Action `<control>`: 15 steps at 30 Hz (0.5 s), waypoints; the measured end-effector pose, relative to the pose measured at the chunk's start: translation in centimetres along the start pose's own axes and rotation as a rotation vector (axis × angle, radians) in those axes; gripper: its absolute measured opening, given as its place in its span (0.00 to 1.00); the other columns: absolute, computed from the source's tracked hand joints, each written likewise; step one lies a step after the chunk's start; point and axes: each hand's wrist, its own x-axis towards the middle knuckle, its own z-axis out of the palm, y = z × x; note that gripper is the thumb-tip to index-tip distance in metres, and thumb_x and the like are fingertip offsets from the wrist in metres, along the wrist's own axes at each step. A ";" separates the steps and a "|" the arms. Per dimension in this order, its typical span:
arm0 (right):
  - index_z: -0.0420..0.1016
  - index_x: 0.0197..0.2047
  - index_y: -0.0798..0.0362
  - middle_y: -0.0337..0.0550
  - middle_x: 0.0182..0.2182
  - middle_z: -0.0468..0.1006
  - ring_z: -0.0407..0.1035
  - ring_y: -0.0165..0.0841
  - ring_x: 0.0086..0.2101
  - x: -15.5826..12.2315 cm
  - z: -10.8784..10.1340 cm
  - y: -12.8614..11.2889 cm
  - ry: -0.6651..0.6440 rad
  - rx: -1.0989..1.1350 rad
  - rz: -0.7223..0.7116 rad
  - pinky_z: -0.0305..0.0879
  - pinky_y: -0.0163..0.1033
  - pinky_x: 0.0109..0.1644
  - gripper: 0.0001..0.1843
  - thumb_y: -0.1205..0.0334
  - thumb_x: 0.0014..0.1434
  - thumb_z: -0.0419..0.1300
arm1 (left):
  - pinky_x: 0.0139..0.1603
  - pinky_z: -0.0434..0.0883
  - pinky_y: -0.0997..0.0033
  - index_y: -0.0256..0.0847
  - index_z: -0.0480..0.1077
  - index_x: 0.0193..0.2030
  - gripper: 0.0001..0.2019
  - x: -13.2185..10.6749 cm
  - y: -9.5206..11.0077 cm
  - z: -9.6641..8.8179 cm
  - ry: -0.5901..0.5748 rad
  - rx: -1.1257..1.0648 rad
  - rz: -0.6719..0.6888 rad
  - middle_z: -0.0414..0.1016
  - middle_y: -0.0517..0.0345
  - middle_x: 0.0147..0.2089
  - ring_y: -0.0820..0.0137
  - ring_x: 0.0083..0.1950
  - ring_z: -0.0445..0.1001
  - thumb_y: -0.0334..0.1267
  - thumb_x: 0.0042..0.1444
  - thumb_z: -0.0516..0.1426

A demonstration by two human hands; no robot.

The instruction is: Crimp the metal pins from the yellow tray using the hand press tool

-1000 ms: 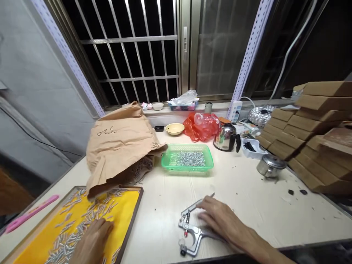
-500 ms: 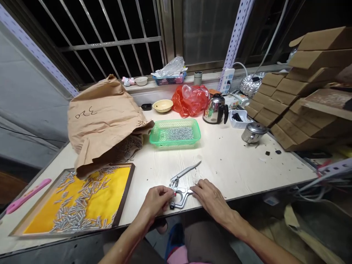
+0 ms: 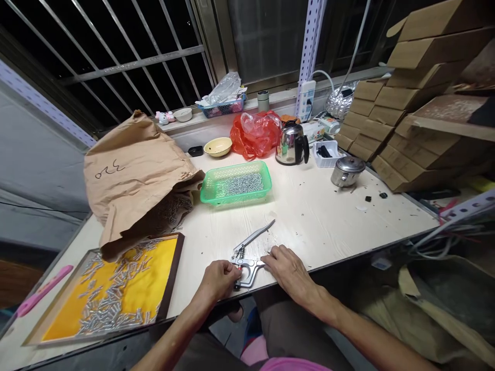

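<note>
Left hand [image 3: 218, 278] grips press tool [image 3: 247, 260] | right hand [image 3: 286, 265] flat on handle | green basket [image 3: 235, 183] beyond

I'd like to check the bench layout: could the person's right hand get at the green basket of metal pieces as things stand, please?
Probably yes. The right hand rests by the hand press, and only bare table lies between it and the green basket; nothing stands in the way, though it is a forward stretch.

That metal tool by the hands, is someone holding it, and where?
Both. The left hand grips the press tool at its jaw end; the right hand rests on its lower handle.
</note>
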 end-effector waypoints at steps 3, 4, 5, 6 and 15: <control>0.71 0.39 0.49 0.42 0.35 0.69 0.61 0.36 0.37 0.1 -0.2 -0.1 -0.010 -0.012 0.001 0.56 0.39 0.38 0.04 0.66 0.60 0.57 | 0.19 0.53 0.77 0.38 0.67 0.20 0.14 0.0 0.1 0.0 -0.027 0.039 -0.003 0.62 0.66 0.11 0.76 0.16 0.59 0.48 0.44 0.55; 0.71 0.38 0.49 0.42 0.35 0.69 0.61 0.36 0.37 0.1 -0.3 -0.1 -0.011 -0.015 0.000 0.56 0.39 0.38 0.04 0.66 0.60 0.57 | 0.19 0.52 0.77 0.38 0.67 0.20 0.14 0.1 0.0 0.0 -0.039 0.042 -0.005 0.61 0.66 0.11 0.76 0.15 0.59 0.48 0.44 0.55; 0.71 0.38 0.49 0.42 0.35 0.69 0.61 0.36 0.37 0.1 -0.4 -0.1 -0.012 -0.018 -0.001 0.56 0.39 0.38 0.03 0.66 0.60 0.57 | 0.19 0.52 0.77 0.38 0.66 0.19 0.15 0.1 -0.1 0.0 -0.052 0.035 -0.007 0.61 0.66 0.11 0.77 0.15 0.58 0.49 0.43 0.55; 0.71 0.38 0.49 0.42 0.35 0.69 0.61 0.35 0.37 0.1 -0.4 -0.2 -0.013 -0.021 -0.003 0.56 0.39 0.38 0.03 0.66 0.60 0.57 | 0.18 0.52 0.77 0.38 0.65 0.19 0.15 0.1 -0.2 0.1 -0.072 0.016 -0.008 0.60 0.66 0.11 0.77 0.15 0.57 0.49 0.43 0.55; 0.70 0.37 0.50 0.42 0.35 0.69 0.61 0.35 0.37 0.0 -0.4 -0.3 -0.003 -0.051 -0.007 0.54 0.39 0.37 0.04 0.69 0.60 0.57 | 0.15 0.51 0.78 0.40 0.61 0.16 0.17 0.5 -0.7 -0.3 -0.199 -0.067 -0.021 0.56 0.68 0.10 0.78 0.13 0.54 0.51 0.42 0.55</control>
